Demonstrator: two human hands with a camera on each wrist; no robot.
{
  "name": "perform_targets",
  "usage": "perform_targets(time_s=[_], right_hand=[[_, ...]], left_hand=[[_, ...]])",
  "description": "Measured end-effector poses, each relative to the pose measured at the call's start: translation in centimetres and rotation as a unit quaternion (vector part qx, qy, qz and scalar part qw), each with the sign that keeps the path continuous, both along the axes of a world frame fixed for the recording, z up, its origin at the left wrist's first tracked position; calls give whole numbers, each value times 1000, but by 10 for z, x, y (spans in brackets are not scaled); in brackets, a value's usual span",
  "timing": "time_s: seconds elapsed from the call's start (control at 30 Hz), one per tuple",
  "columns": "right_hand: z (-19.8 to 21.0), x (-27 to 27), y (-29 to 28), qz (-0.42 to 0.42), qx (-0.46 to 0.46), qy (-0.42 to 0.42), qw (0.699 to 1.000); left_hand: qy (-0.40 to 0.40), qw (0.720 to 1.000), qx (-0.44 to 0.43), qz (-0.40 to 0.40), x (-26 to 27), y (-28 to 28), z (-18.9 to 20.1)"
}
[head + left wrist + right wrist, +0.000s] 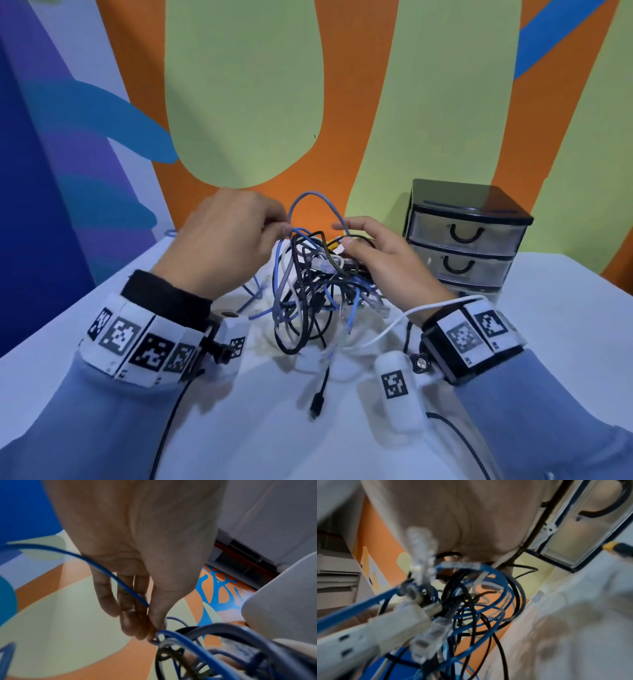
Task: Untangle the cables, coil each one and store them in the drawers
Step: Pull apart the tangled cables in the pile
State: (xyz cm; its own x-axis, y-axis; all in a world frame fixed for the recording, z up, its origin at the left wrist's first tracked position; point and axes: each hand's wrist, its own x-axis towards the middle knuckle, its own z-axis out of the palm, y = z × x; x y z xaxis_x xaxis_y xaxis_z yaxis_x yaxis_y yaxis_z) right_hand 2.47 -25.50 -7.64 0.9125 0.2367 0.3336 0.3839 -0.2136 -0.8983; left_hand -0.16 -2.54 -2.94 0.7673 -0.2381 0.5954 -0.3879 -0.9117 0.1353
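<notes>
Tangled blue, black, white cables point(310, 287), closed three-drawer unit point(462, 240) beside

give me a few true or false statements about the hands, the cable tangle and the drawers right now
1. The left hand pinches a blue cable. True.
2. The drawer unit has a drawer pulled open. False: every drawer in view is closed.
3. The cable tangle is held up between both hands. True.
4. The drawer unit stands left of the tangle. False: it stands to the right.
5. The right hand rests flat on the table. False: it grips the tangle.
</notes>
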Motion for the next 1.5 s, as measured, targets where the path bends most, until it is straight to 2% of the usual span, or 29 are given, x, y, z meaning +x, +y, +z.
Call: perform_targets(time_s=[0.1, 0.23, 0.3, 0.4, 0.47, 0.57, 0.67, 0.77, 0.9, 1.1, 1.2, 1.3, 1.4, 1.5], right_hand=[[7, -9, -1, 29, 6, 16, 999], [3, -12, -10, 105, -46, -21, 993], [1, -10, -11, 121, -74, -37, 989], [-5, -3, -8, 92, -45, -71, 992], [-8, 0, -6, 68, -27, -88, 993], [-10, 3, -7, 73, 7, -82, 994], [-9, 2, -9, 89, 28, -71, 993], [-10, 2, -11, 98, -19, -70, 992], [-8, 2, -10, 81, -130, -77, 985], [-9, 5, -8, 28, -142, -124, 982], [-8, 0, -5, 15, -116, -137, 984], [-7, -4, -5, 22, -83, -98, 992], [-10, -2, -3, 47, -30, -34, 998], [-12, 1, -2, 61, -7, -6, 998]], left_hand=[[37, 994, -101, -29, 4, -6, -4], [84, 972, -220, -29, 11, -5, -6], [62, 959, -277, -18, 17, 1, -6], [-23, 944, -328, 14, 19, 10, -3], [-24, 930, -366, -29, 17, 10, 0], [11, 943, -327, -64, 11, 7, 1], [9, 973, -229, -3, 8, 9, -1], [-25, 974, -222, 27, 9, 14, -1], [-91, 945, -312, -21, 12, 9, 1], [-199, 885, -420, -33, 11, 6, 4], [-198, 870, -451, -40, 15, 12, 5], [-153, 879, -448, -52, 17, 14, 5], [-119, 918, -376, -45, 15, 10, 3], [-37, 956, -287, -38, 11, 3, 2]])
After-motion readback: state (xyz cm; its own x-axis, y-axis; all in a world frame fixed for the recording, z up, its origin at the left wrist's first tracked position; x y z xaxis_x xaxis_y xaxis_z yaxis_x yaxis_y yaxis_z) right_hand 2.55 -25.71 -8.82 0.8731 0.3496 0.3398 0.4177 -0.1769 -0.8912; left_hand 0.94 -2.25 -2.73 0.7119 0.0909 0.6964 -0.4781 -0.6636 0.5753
